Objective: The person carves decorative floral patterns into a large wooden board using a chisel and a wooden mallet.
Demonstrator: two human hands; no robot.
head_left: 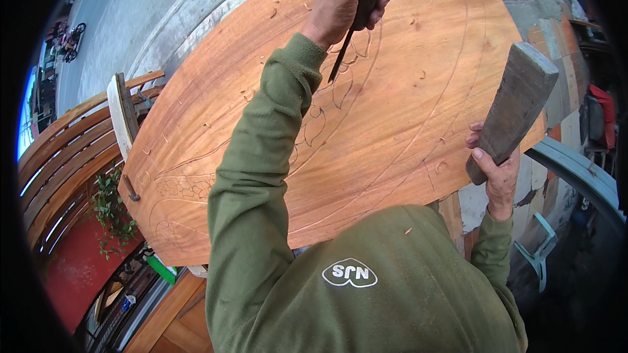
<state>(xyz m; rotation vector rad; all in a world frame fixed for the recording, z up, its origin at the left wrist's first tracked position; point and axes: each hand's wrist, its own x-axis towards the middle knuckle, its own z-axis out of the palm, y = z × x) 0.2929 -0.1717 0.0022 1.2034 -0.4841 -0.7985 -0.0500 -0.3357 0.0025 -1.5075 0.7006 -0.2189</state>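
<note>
My left hand (337, 3) grips the dark handle of a carving chisel (341, 59) over the far part of a large wooden panel (399, 111). The thin blade slants down to pencilled leaf outlines; whether its tip touches the wood I cannot tell. In my right hand (498, 176), a grey-brown wooden mallet (517, 98) is held by its narrow end, with the broad end raised above the panel's right edge. Carved curves and drawn lines mark the reddish-brown surface, and small shavings are scattered across it.
A small peg-like piece (131, 187) stands at the panel's left end. Slatted wood (72, 144) and a leafy plant (111, 209) lie beyond it. Grey-blue plastic furniture (575, 170) stands at the right. A road (124, 0) runs at the far left.
</note>
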